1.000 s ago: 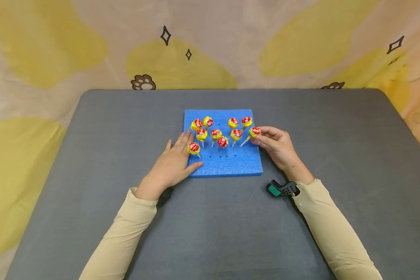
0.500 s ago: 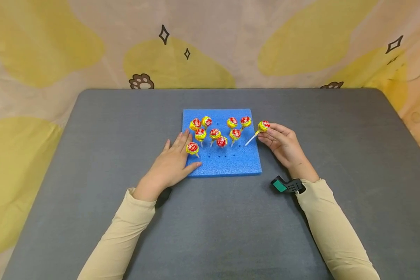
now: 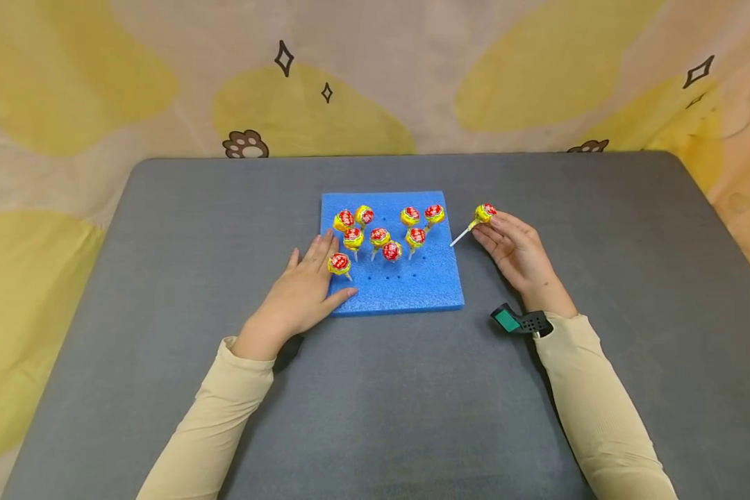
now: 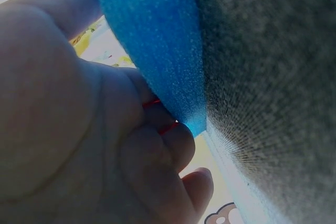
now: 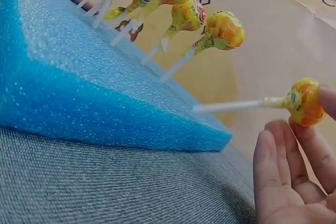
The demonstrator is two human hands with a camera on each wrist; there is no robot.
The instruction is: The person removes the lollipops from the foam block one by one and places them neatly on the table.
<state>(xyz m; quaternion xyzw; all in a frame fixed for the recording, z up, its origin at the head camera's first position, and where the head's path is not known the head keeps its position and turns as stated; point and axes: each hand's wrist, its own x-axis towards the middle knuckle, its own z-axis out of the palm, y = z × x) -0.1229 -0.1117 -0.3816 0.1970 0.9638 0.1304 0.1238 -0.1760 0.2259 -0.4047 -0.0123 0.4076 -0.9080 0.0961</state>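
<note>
My right hand point(image 3: 517, 255) pinches a lollipop point(image 3: 485, 212) by its wrapped yellow and red head, just right of the blue foam board point(image 3: 406, 297). Its bare white stick points down and left toward the board's edge, and the right wrist view shows the stick free of the foam. Several more lollipops point(image 3: 415, 237) stand in the foam by their sticks, in groups at left, middle and right. My left hand point(image 3: 300, 292) rests along the board's left edge with fingers extended and thumb on the foam, close beside the front left lollipop point(image 3: 339, 263).
Small holes point(image 3: 387, 278) run in a row across the front part of the board. The grey table point(image 3: 375, 403) carries the board near its back edge. Behind it hangs a patterned yellow and beige cloth point(image 3: 362, 69). A black wrist strap point(image 3: 521, 321) sits on the right wrist.
My right hand has drawn the lollipop out of the foam's right side and moved it up and right, off the board. The left hand keeps its place on the board's left edge.
</note>
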